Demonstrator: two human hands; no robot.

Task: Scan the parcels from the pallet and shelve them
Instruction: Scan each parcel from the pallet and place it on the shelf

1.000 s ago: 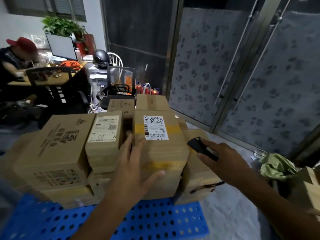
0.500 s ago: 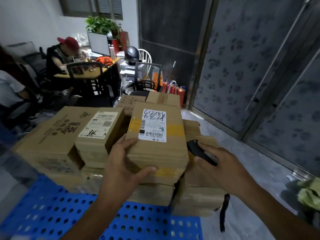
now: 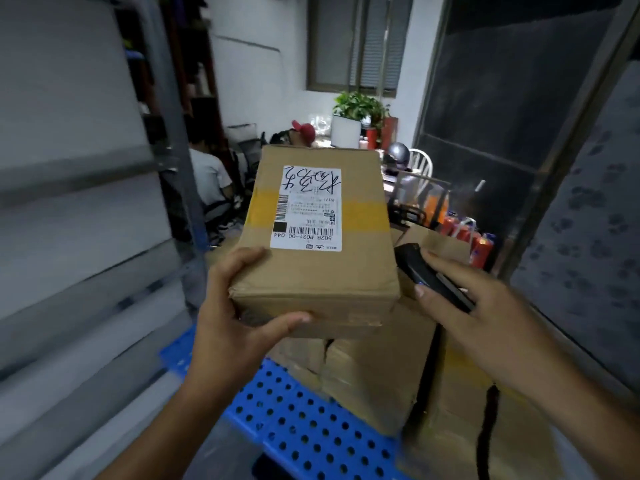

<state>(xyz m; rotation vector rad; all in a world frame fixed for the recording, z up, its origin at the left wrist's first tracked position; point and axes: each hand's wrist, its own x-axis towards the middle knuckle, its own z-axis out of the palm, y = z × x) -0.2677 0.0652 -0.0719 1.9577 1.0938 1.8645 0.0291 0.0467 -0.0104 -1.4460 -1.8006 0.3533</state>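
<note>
My left hand (image 3: 235,317) grips the near left corner of a cardboard parcel (image 3: 322,268), thumb under its front edge, and holds it up above the stack. The parcel bears a white shipping label (image 3: 308,209) with a barcode and handwriting, and a yellow tape band. My right hand (image 3: 485,313) holds a black handheld scanner (image 3: 429,278) just right of the parcel, its strap hanging below my wrist. More cardboard parcels (image 3: 377,382) lie stacked on the blue perforated pallet (image 3: 304,420) beneath.
Grey metal shelving (image 3: 79,209) fills the left side, blurred. Dark glass doors (image 3: 561,168) stand on the right. Behind the pallet are red fire extinguishers (image 3: 467,237), a desk with a monitor and plant (image 3: 360,109), chairs, and two seated people (image 3: 207,174).
My left hand has lifted the labelled parcel off the stack and up toward me. The view has swung left, bringing the shelving into sight. My right hand still holds the scanner beside it.
</note>
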